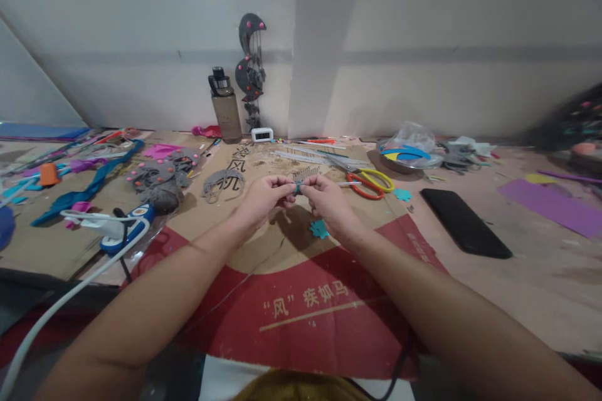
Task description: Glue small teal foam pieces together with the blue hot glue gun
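Observation:
Over the cardboard sheet (291, 250), my left hand (268, 197) and my right hand (327, 200) meet fingertip to fingertip. Both pinch one small teal piece (298, 187), mostly covered by the fingers. A thin white stick (350, 183) extends from beside my right hand; whether that hand holds it, I cannot tell. Just below the right hand lies a teal flower-shaped cutout (319, 229). Another teal cutout (402, 195) rests farther right, near scissors with red and yellow handles (369, 185).
A black phone (463, 222) and purple sheet (552, 205) lie right. Behind stand a bottle (226, 106), a small white clock (262, 135) and a metal bowl (404, 163). Grey felt pieces (162, 178) and a power strip (129, 229) with a white cable occupy the left.

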{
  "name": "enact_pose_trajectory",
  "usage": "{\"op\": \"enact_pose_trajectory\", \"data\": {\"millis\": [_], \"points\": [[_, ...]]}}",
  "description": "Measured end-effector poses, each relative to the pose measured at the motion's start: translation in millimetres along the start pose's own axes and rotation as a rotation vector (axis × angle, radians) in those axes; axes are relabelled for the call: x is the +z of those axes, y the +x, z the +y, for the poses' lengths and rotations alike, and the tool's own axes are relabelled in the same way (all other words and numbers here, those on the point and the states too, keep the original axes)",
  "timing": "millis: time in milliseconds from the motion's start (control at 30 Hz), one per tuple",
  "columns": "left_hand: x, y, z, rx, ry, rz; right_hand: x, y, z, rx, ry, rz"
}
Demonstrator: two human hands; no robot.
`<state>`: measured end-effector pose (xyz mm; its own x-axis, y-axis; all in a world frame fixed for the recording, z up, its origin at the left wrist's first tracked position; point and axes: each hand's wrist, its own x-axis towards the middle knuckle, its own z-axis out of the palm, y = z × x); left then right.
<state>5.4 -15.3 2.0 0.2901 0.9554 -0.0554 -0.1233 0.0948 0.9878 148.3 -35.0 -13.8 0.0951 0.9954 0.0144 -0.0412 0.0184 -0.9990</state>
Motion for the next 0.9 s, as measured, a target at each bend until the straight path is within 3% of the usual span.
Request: {"op": "enact_pose_trajectory", "data": {"millis": [167, 333, 633, 900], "points": [[-4.0, 3.7, -2.2, -0.005, -0.029, 0.004, 2.6, -5.2, -6.7, 0.140, 0.125, -0.082], [-4.6, 3.5, 2.6, -0.066, -0.100, 0.045, 3.0, -6.3, -3.6, 0.123, 0.106, -0.151], [-16.9, 8.9, 10.0, -0.018, -0.169, 0.127, -12.2, 2.6, -8.6, -0.275, -0.341, -0.044], [-31.2, 17.4, 11.1, 0.047, -0.221, 0.230, -40.3, 18.3, -14.4, -0.321, -0.300, 0.108]]}}
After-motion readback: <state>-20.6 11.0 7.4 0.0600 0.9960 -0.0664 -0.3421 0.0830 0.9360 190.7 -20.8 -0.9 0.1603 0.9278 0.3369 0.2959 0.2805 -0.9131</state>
